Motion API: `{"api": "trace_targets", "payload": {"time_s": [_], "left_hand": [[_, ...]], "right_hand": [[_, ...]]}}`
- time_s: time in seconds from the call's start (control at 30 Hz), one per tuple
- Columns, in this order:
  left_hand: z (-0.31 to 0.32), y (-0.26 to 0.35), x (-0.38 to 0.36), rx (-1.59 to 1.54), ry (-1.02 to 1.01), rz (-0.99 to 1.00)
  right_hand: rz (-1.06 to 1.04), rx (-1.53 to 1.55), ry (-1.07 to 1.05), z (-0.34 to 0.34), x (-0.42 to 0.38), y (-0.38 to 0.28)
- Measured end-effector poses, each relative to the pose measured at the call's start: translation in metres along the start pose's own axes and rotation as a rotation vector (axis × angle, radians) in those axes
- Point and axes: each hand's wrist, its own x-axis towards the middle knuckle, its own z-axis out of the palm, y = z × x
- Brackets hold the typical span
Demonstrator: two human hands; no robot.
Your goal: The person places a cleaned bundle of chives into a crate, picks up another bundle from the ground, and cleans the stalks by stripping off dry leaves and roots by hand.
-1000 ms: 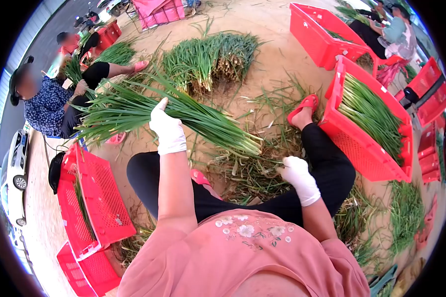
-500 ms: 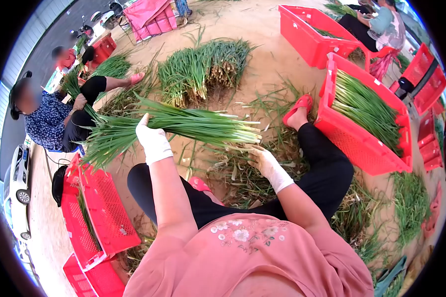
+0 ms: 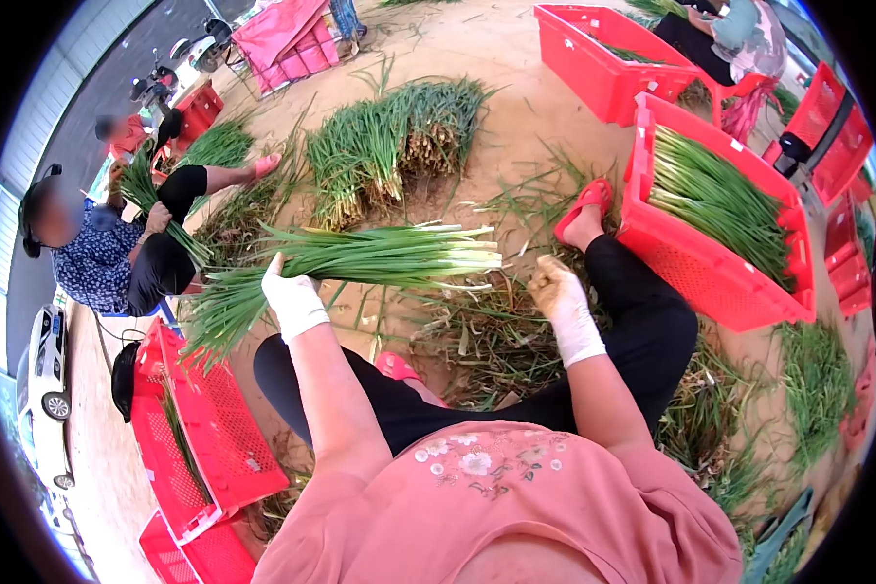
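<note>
Where the sandy ground meets its left edge, a seated co-worker in a dotted blue top holds a small bunch of greens, and an open red crate lies at the near left beside the person's knee. Just right of that crate, the person's gloved left hand is closed around a thick bundle of green onions, gripping it near the leafy end. The bundle lies nearly level above the ground, its green tops fanning down toward the left crate and its pale stalk ends pointing right. Beyond it, toward the far edge of the ground, a loose pile of untrimmed green onions rests with roots showing. The gloved right hand hangs just beside the bundle's pale ends, fingers loosely curled and holding nothing, apart from the stalks. Beneath it, trimmings litter the ground about the person's black-trousered legs. At the right edge stands a tilted red crate filled with cleaned green onions, another red crate behind it.
</note>
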Motion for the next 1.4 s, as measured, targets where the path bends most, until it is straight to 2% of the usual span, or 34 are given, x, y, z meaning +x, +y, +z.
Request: {"api": "trace_targets", "payload": {"time_s": [0.07, 0.1, 0.13, 0.2, 0.23, 0.27, 0.33, 0.37, 0.4, 0.47, 0.6, 0.67, 0.7, 0.73, 0.8, 0.83, 0.87, 0.93, 1.0, 1.07, 1.13, 1.17, 1.27, 1.33, 1.37, 1.4], "left_hand": [[-0.004, -0.013, 0.008, -0.262, 0.052, -0.098], [-0.008, -0.021, 0.011, -0.208, 0.04, -0.065], [-0.01, -0.028, 0.025, -0.644, 0.095, -0.29], [-0.018, -0.068, 0.049, -0.675, 0.095, -0.375], [-0.015, -0.055, 0.052, -0.82, 0.167, -0.632], [-0.011, -0.05, 0.05, -0.84, 0.215, -0.701], [-0.012, -0.048, 0.044, -0.803, 0.174, -0.727], [-0.016, -0.051, 0.044, -0.874, 0.114, -0.744], [-0.015, -0.047, 0.041, -0.867, 0.148, -0.788], [-0.011, -0.039, 0.035, -0.849, 0.229, -0.813], [-0.015, -0.052, 0.04, -0.892, 0.158, -0.831], [-0.016, -0.058, 0.045, -0.87, 0.186, -0.821], [-0.019, -0.066, 0.052, -0.889, 0.191, -0.823], [-0.021, -0.07, 0.055, -0.908, 0.195, -0.825], [-0.019, -0.062, 0.049, -0.899, 0.19, -0.828], [-0.016, -0.057, 0.045, -0.891, 0.182, -0.831], [-0.014, -0.057, 0.044, -0.893, 0.181, -0.833], [-0.01, -0.055, 0.042, -0.842, 0.169, -0.812], [-0.006, -0.052, 0.038, -0.859, 0.172, -0.83], [-0.006, -0.05, 0.038, -0.875, 0.185, -0.844], [-0.01, -0.053, 0.039, -0.848, 0.163, -0.81], [-0.013, -0.053, 0.041, -0.875, 0.171, -0.827], [-0.018, -0.057, 0.048, -0.874, 0.18, -0.821], [-0.016, -0.047, 0.041, -0.867, 0.183, -0.778], [-0.015, -0.042, 0.039, -0.899, 0.2, -0.794], [-0.013, -0.039, 0.039, -0.93, 0.218, -0.813]], "right_hand": [[-0.086, 0.018, 0.146, -0.015, 0.0, -0.027], [-0.059, -0.126, 0.153, -0.001, -0.007, -0.031], [-0.069, -0.118, 0.156, 0.013, -0.011, -0.029], [0.334, -0.275, 0.073, 0.051, -0.015, -0.013], [0.348, -0.34, 0.03, 0.062, -0.013, -0.001], [0.362, -0.403, -0.011, 0.07, -0.011, 0.01], [0.357, -0.26, -0.124, 0.075, -0.002, 0.026], [0.279, -0.387, -0.071, 0.08, 0.005, 0.035], [0.183, -0.315, 0.034, 0.104, -0.005, 0.034], [0.106, -0.481, 0.029, 0.101, 0.002, 0.038], [0.049, -0.548, 0.108, 0.098, -0.004, 0.042], [0.002, -0.496, 0.169, 0.086, -0.005, 0.034], [-0.038, -0.385, 0.173, 0.067, 0.0, 0.029], [-0.016, -0.206, 0.089, 0.047, 0.004, 0.017], [-0.087, -0.217, 0.074, 0.075, -0.017, 0.0], [0.024, -0.326, -0.079, 0.069, -0.018, -0.006], [0.022, -0.329, -0.078, 0.074, -0.019, -0.007], [0.139, -0.623, -0.204, 0.088, -0.017, -0.002], [0.158, -0.701, -0.192, 0.109, -0.021, 0.002], [0.097, -0.615, -0.181, 0.107, -0.018, 0.011], [-0.068, -0.724, 0.001, 0.099, -0.018, 0.004], [-0.111, -0.366, 0.031, 0.084, -0.013, 0.003], [-0.156, -0.03, 0.196, 0.039, 0.003, -0.02], [-0.015, -0.387, 0.196, 0.03, 0.001, -0.012], [0.079, -0.698, 0.159, 0.053, -0.006, -0.003], [0.144, -0.846, 0.04, 0.059, -0.003, 0.014]]}}
